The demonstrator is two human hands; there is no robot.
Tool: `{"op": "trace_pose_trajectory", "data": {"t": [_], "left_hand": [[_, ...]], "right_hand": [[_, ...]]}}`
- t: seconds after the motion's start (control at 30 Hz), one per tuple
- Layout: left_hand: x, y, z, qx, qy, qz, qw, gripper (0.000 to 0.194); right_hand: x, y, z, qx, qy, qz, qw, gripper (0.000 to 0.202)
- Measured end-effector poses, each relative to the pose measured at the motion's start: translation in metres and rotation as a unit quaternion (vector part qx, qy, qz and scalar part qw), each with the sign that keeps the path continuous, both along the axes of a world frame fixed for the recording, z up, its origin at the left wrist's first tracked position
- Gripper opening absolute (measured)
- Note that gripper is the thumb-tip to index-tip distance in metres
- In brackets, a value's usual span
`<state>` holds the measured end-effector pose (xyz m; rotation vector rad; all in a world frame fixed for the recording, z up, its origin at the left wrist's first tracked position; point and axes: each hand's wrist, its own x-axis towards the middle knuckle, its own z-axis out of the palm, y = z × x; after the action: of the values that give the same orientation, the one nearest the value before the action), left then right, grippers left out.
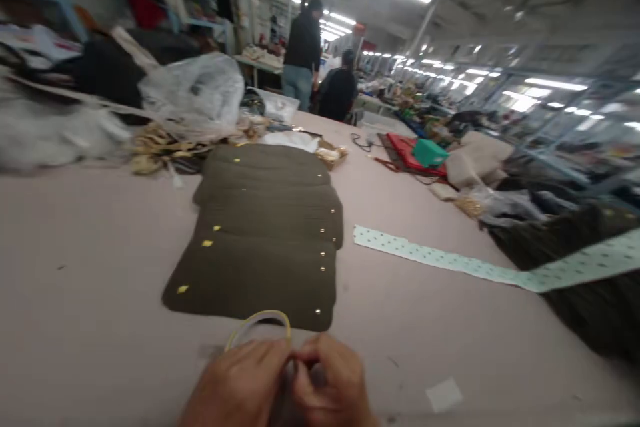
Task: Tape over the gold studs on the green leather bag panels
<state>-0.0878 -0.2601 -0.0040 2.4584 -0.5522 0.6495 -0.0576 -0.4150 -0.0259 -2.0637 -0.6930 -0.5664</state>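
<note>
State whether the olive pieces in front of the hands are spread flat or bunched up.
Spread flat: the olive pieces overlap on the table, their outlines smooth, with yellow marks showing along one side.

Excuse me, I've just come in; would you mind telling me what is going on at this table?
A person's left hand and right hand are close together at the near side of the table, fingers bent; what they pinch is hidden. A yellow-edged ring shows just beyond the left hand. Past it lie overlapping dark olive pieces with yellow tabs on their left. A dotted pale green strip lies to the right.
</note>
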Motion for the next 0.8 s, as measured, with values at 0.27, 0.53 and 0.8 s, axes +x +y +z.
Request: {"op": "trace_pose_trajectory", "data": {"t": [0.27, 0.53, 0.8], "left_hand": [[-0.004, -0.017, 0.015, -0.044, 0.004, -0.011, 0.999, 0.026], [0.029, 0.007, 0.0, 0.084, 0.055, 0.047, 0.994, 0.019], [0.042, 0.015, -0.021, 0.178, 0.139, 0.03, 0.974, 0.01]], "right_hand": [[0.01, -0.012, 0.01, 0.15, 0.446, 0.012, 0.882, 0.022], [0.048, -0.043, 0.009, 0.107, 0.576, 0.028, 0.81, 0.04], [0.047, -0.036, 0.011, -0.074, 0.482, -0.021, 0.873, 0.039]]}}
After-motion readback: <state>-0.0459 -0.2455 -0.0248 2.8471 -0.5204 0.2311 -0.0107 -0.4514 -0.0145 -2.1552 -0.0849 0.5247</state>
